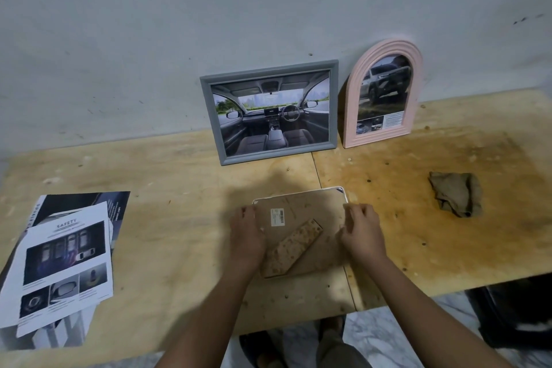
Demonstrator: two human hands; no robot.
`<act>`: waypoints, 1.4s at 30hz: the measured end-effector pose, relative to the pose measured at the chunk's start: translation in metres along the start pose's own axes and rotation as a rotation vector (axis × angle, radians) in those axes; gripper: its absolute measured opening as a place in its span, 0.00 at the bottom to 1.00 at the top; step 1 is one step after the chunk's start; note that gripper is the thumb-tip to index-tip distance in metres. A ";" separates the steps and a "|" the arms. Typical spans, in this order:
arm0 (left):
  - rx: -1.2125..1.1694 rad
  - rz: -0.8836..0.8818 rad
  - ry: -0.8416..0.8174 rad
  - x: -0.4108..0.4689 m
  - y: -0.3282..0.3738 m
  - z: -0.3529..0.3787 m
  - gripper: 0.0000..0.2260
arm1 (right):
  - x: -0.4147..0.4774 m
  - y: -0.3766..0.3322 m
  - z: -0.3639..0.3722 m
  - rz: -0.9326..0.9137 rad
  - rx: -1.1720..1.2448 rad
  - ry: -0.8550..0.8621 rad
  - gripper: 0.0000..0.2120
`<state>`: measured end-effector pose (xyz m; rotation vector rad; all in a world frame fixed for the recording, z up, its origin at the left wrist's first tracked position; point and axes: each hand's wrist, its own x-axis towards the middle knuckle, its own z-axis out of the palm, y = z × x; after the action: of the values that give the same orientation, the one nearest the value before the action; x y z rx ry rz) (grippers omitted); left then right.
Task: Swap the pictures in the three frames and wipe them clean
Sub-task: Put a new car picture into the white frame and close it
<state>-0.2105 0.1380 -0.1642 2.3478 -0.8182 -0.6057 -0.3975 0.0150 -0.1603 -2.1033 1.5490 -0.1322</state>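
Observation:
A white-edged frame lies face down on the wooden table, its brown backing board and cork-like stand facing up. My left hand grips its left edge and my right hand holds its right edge. A grey frame with a car-interior picture leans on the wall behind. To its right a pink arched frame with an SUV picture also leans there. A crumpled brown cloth lies at the right.
A stack of loose printed car pictures sits at the table's left front, overhanging the edge. The plywood table has a seam down its middle. A dark object stands on the floor at the lower right.

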 end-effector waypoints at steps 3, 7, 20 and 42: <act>0.110 0.205 -0.145 -0.002 0.011 0.004 0.23 | 0.004 -0.008 -0.008 -0.163 0.061 -0.161 0.34; 0.355 0.236 -0.371 0.001 0.011 0.013 0.23 | 0.012 -0.021 -0.010 -0.232 -0.220 -0.546 0.44; 0.405 0.210 -0.446 0.005 0.021 0.009 0.25 | 0.026 -0.016 -0.013 -0.252 -0.221 -0.621 0.47; 0.508 0.204 -0.509 -0.002 0.008 0.019 0.53 | 0.022 0.000 -0.017 -0.349 -0.398 -0.569 0.53</act>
<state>-0.2260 0.1276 -0.1723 2.5282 -1.5761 -1.0244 -0.3963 -0.0108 -0.1502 -2.4077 0.9149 0.6485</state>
